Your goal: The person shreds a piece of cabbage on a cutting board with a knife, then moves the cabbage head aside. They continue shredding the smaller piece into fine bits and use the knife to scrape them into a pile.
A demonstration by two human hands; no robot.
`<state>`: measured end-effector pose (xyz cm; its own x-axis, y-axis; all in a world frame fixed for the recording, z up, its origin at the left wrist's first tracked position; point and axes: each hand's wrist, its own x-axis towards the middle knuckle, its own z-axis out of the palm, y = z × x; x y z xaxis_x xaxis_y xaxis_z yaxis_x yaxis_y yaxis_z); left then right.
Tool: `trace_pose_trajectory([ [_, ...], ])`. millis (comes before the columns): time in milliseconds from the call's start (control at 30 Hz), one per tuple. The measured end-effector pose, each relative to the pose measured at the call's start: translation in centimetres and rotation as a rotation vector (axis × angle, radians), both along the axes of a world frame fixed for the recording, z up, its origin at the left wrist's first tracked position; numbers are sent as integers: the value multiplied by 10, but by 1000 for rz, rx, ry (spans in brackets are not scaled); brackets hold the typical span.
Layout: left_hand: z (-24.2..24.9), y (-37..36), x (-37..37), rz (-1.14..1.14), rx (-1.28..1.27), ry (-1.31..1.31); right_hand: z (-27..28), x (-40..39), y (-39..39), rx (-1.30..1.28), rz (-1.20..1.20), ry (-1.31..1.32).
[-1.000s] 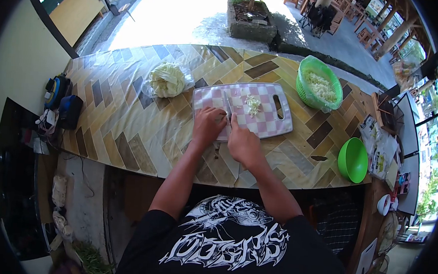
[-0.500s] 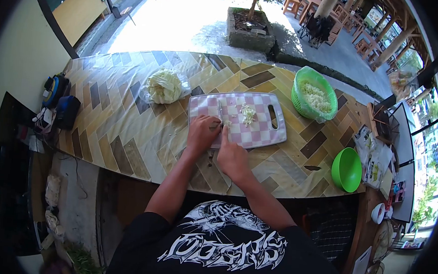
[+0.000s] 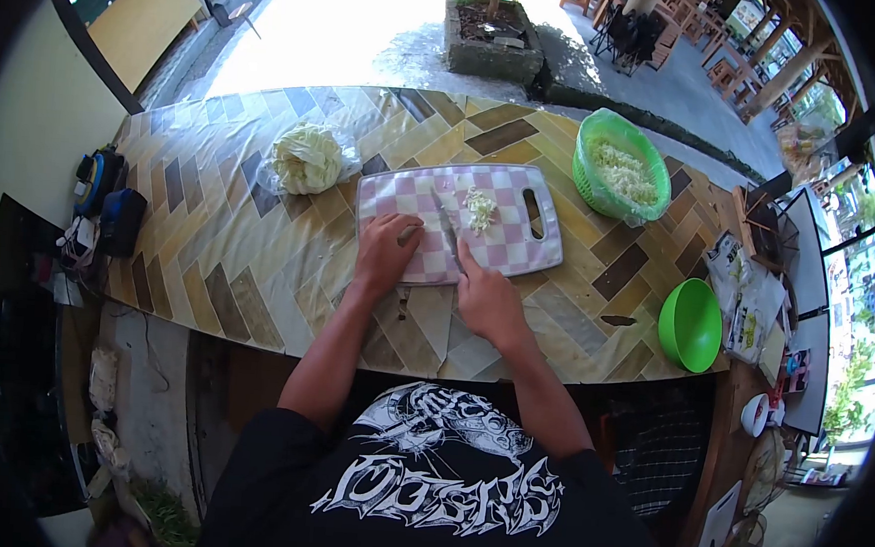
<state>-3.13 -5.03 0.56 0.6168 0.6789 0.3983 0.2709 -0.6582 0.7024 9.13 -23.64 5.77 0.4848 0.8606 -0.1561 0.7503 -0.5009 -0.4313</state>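
Note:
A pink-and-white checkered cutting board (image 3: 428, 263) lies on the table in front of me. My right hand (image 3: 491, 302) grips a knife (image 3: 448, 222) by its handle, the blade lying across the middle of the board and pointing away from me. My left hand (image 3: 389, 250) rests at the board's left side, apart from the blade. Its fingers are bent, with a gap between them and the thumb, and I make out nothing held there. A small heap of chopped cabbage (image 3: 480, 208) sits right of the blade. Beyond the board's left corner is a cabbage (image 3: 307, 158) on clear plastic.
A green basket (image 3: 588, 187) lined with plastic holds shredded cabbage at the back right. An empty green bowl (image 3: 692, 326) stands near the right edge, beside plastic packages (image 3: 740, 297). Dark cases (image 3: 120, 222) sit at the left end of the patterned table (image 3: 245, 302).
My left hand has drawn back left from the blade, its fingers loosened. My right hand has shifted slightly right with the knife, and more of the blade shows. The whole view has tilted a little.

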Motion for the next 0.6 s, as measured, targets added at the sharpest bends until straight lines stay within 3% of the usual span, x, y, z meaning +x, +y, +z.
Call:
trace_pose_trajectory([
  [67,5,-1,-1,-64,-33,6,1,15,1,2,-110,22],
  [467,10,-2,-1,-30,219,84,18,-13,26,102,52,132],
  [600,8,-2,-1,-23,198,95,38,-26,34,-55,41,21],
])
